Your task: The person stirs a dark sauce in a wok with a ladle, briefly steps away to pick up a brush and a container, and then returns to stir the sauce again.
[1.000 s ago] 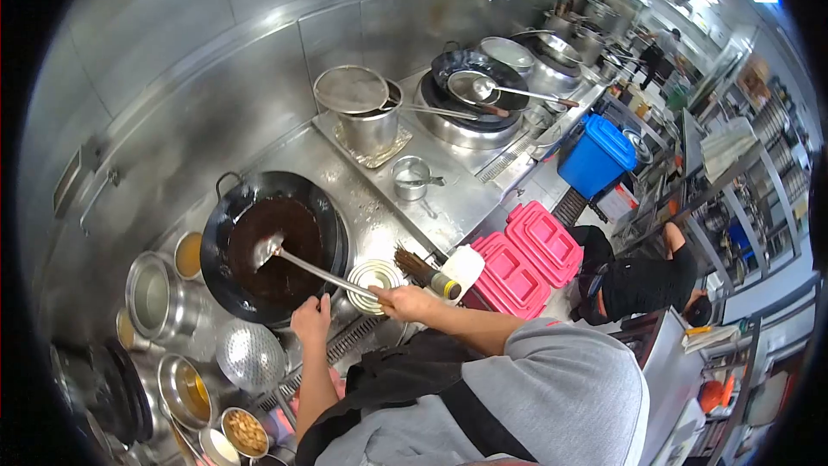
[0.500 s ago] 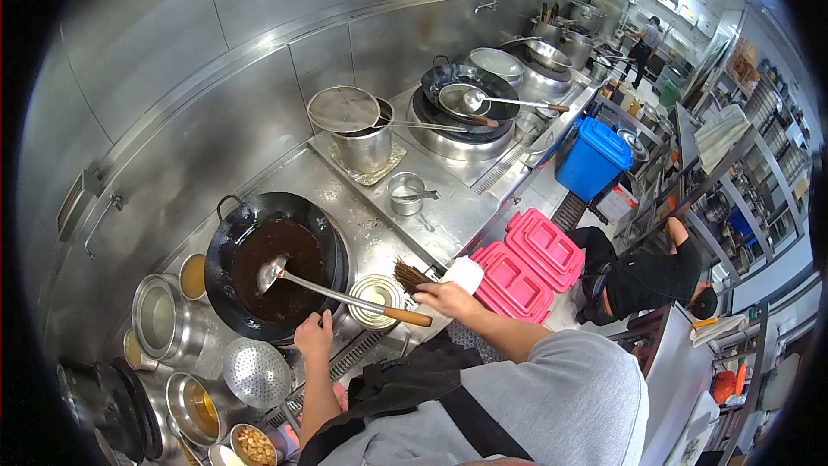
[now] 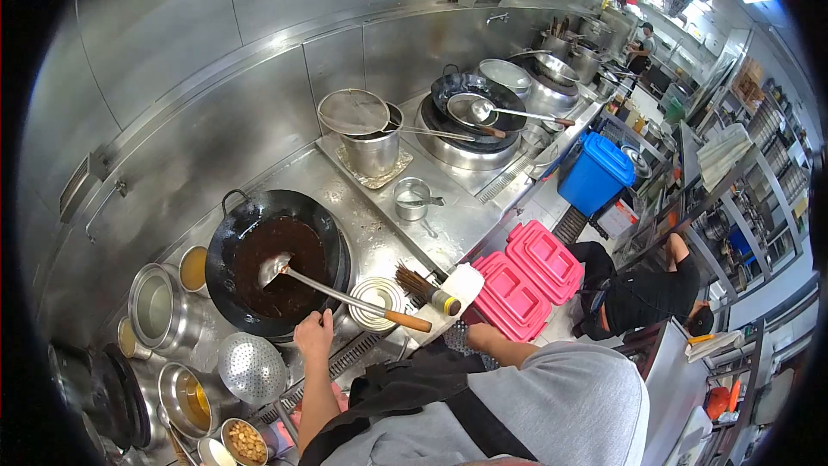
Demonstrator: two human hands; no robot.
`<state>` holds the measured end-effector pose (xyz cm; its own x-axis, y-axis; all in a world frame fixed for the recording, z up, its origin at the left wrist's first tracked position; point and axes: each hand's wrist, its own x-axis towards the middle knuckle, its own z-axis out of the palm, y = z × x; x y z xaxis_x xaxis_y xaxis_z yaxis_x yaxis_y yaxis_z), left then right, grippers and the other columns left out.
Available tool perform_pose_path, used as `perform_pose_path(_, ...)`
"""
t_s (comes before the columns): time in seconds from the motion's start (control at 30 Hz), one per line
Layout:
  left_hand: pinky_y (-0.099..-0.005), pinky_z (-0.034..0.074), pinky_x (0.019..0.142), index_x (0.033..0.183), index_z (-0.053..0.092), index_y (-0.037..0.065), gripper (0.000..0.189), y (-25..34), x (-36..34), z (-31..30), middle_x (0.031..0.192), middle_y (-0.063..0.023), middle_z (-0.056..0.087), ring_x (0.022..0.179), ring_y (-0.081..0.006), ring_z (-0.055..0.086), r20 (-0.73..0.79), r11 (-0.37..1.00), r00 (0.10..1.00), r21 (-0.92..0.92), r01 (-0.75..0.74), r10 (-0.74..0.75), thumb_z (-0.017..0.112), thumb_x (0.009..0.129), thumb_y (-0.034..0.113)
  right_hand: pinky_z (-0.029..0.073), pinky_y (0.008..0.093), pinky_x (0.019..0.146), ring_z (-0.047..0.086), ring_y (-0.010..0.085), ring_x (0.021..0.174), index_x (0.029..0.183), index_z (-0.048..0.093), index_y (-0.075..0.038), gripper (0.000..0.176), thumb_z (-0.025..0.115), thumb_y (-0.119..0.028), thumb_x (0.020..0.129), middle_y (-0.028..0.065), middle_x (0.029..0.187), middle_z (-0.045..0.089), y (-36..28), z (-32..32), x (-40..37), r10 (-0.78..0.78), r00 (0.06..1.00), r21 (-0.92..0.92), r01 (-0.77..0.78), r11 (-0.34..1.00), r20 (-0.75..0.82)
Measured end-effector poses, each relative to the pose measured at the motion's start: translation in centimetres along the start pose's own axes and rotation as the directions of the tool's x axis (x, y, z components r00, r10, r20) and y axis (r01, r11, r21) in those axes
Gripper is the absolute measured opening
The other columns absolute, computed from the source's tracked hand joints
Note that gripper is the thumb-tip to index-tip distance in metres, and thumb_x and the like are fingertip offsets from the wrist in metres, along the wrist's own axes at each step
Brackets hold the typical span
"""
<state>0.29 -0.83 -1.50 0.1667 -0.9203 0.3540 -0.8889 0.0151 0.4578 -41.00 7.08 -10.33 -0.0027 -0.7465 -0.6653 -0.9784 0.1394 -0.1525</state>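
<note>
A black wok (image 3: pixel 226 280) holds dark brown liquid. My left hand (image 3: pixel 314 333) is closed at its near right rim; what the fingers grip, if anything, is hidden. A wooden-handled ladle (image 3: pixel 345 295) rests with its bowl in the liquid and its handle over a stack of pale round dishes (image 3: pixel 379 302). The bristle brush (image 3: pixel 423 286) lies beside the dishes near a white cloth (image 3: pixel 467 282), its taped end towards me. My right hand (image 3: pixel 485 338) is down by the counter's front edge, apart from the brush, its fingers not clearly visible.
Pink lidded bins (image 3: pixel 513 293) and a blue bin (image 3: pixel 597 174) stand to the right. A perforated skimmer (image 3: pixel 253 368) and several metal pots (image 3: pixel 155 315) sit at the left. A second wok (image 3: pixel 479 91) is further along. A co-worker in black (image 3: pixel 651 298) bends at the shelves.
My right hand has let go of the brush and drawn back towards the counter's front edge. The brush now lies by the cloth. My left hand stays by the wok.
</note>
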Motion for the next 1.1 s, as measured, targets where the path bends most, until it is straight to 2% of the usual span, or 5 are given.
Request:
perform_pose_path(0.13,-0.0477,0.048,0.060,0.065,0.059,0.005,0.037,0.2,0.1,-0.3,0.065,-0.0155,0.063,0.062,-0.0381,0.062,-0.008,1.000,1.000,0.007,-0.023,0.023,0.068,0.084,0.035,0.054,0.0488,0.082,0.068,0.0381,0.093,0.094,0.071,-0.002,0.041,0.053,-0.038,0.090,0.0223,0.096,0.070,-5.9,-0.5,0.7,-0.413,0.909,-0.046,0.411,0.911,-0.050)
perform_pose_path(0.23,-0.0474,0.048,0.061,0.066,0.060,0.005,0.036,0.1,0.0,-0.5,0.066,-0.0161,0.063,0.063,-0.0380,0.062,0.002,1.000,1.000,0.012,-0.027,0.027,0.068,0.085,0.035,0.054,0.0485,0.081,0.068,0.0382,0.091,0.092,0.071,-0.003,0.044,0.053,-0.042,0.092,0.0203,0.094,0.070,-8.8,-0.6,2.4,-0.439,0.899,-0.063,0.438,0.897,0.004)
perform_pose_path(0.47,-0.0468,0.048,0.067,0.069,0.060,0.005,0.035,-0.1,-0.1,-0.4,0.070,-0.0156,0.065,0.068,-0.0371,0.063,0.024,1.000,1.000,-0.014,-0.009,0.010,0.066,0.086,0.035,0.054,0.0457,0.082,0.068,0.0356,0.092,0.092,0.072,-0.006,0.036,0.051,-0.034,0.090,0.0172,0.095,0.071,-7.7,-3.0,2.3,-0.321,0.947,-0.154,0.313,0.937,-0.030)
perform_pose_path(0.67,-0.0468,0.047,0.065,0.067,0.058,0.005,0.035,-0.2,-0.2,-0.3,0.067,-0.0146,0.063,0.067,-0.0362,0.062,0.012,0.999,0.999,-0.022,-0.036,0.036,0.067,0.085,0.034,0.055,0.0466,0.085,0.069,0.0364,0.096,0.097,0.071,0.001,0.032,0.050,-0.022,0.086,0.0235,0.101,0.070,-4.7,-1.8,3.3,-0.303,0.952,-0.113,0.296,0.949,-0.049)
perform_pose_path(1.1,-0.0467,0.047,0.063,0.067,0.058,0.005,0.033,0.0,-0.2,-0.5,0.067,-0.0146,0.063,0.065,-0.0359,0.062,-0.024,0.998,0.997,-0.019,-0.067,0.067,0.068,0.084,0.032,0.055,0.0461,0.084,0.070,0.0363,0.093,0.093,0.071,0.001,0.029,0.051,-0.019,0.084,0.0229,0.098,0.071,-5.4,-1.8,2.9,-0.289,0.956,-0.088,0.284,0.955,-0.051)
